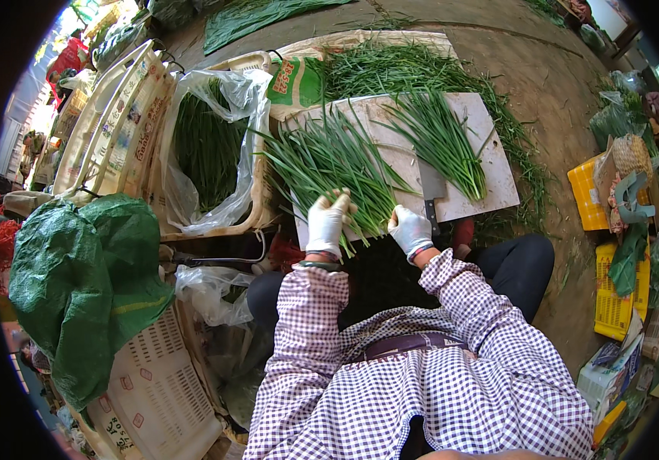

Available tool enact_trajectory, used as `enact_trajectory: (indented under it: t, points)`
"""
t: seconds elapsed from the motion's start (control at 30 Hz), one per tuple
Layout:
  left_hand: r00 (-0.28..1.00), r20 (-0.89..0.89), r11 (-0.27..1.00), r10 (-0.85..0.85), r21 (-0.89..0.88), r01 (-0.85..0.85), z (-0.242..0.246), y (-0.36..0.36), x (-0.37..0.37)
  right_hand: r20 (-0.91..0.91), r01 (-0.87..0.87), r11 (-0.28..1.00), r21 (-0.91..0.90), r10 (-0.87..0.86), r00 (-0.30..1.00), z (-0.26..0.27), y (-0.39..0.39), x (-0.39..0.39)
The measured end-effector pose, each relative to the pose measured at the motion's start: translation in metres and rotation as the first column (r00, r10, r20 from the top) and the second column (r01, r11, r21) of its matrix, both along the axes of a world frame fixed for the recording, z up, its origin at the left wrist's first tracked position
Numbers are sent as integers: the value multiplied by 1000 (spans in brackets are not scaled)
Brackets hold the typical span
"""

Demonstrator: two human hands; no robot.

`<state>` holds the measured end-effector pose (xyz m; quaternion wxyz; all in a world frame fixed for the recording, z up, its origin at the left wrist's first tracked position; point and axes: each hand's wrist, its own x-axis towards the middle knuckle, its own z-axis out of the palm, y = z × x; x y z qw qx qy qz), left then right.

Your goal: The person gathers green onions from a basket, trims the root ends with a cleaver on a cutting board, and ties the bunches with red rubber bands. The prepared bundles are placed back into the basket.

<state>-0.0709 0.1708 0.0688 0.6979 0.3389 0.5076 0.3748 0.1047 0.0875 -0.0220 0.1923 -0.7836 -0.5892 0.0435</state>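
Observation:
A loose bundle of garlic chives [335,155] lies across the left half of a white board [387,115], its pale stem ends towards me. My left hand [328,221], in a white glove, curls its fingers around some stems at the bundle's left side. At the right edge, my gloved right hand [410,230] pinches the pale stem ends. A cleaver [433,187] rests on the board to the right of that hand, its dark handle pointing towards me. Beyond the blade lies a second, neater bunch of garlic chives [450,146].
Loose green leaves [398,69] are heaped behind the board and spill right onto the floor. At left stands a plastic-lined crate [263,190] holding chives, beside stacked crates [113,126] and a green woven sack [76,287]. Yellow baskets [614,287] line the right side.

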Motion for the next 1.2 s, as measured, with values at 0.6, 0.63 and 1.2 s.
enact_trajectory:
  t: [0.6,0.63,1.2]
  points:
    - [506,-757,402,413,650,645,-55,-21,14,-284,-161,948,-275,80,955,28,-27,4]
    - [486,-779,326,397,615,718,-61,-22,17,-223,-280,873,-399,204,953,31,-33,3]
    - [626,-760,678,176,554,482,-103,-15,-7,5,-476,877,-70,477,879,12,33,-19]
